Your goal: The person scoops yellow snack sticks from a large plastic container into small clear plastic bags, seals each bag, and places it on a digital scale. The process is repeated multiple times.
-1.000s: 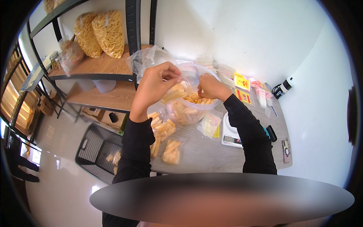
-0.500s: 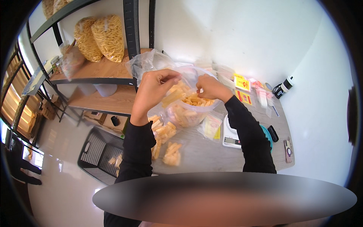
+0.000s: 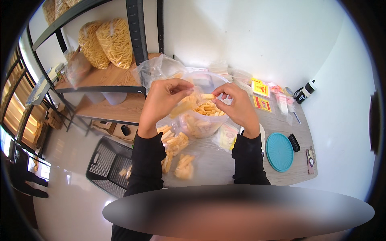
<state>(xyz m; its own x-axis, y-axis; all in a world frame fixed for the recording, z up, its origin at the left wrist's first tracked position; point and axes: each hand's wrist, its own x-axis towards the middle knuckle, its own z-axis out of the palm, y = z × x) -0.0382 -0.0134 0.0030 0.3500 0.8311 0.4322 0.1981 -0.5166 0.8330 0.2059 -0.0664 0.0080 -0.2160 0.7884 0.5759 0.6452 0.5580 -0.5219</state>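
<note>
My left hand (image 3: pixel 164 98) pinches the top of a small clear plastic bag (image 3: pixel 185 105) with pale yellow snack sticks inside. Between the fingertips of my right hand (image 3: pixel 240 106) is one short snack stick (image 3: pixel 207 97), right beside the bag's mouth. Both hands are over a clear round tub (image 3: pixel 201 127) with more loose snack sticks (image 3: pixel 209 108) in it. Filled snack bags (image 3: pixel 175 143) lie in front of the tub to the left, and another filled bag (image 3: pixel 184 166) sits nearer to me. Flat printed packets (image 3: pixel 226 137) lie by my right wrist.
A teal round lid (image 3: pixel 280 152), a black case (image 3: pixel 294 142) and a phone (image 3: pixel 310 160) lie at the right. Behind them stands a black-and-white bottle (image 3: pixel 305 92). Yellow labels (image 3: pixel 260 88) are at the back. A grey basket (image 3: pixel 110 162) stands left, below a shelf (image 3: pixel 108 72) with large snack bags.
My right hand has come up out of the tub with a snack stick and turned toward the bag. My right forearm has swung left, uncovering the teal lid. My left hand keeps the bag.
</note>
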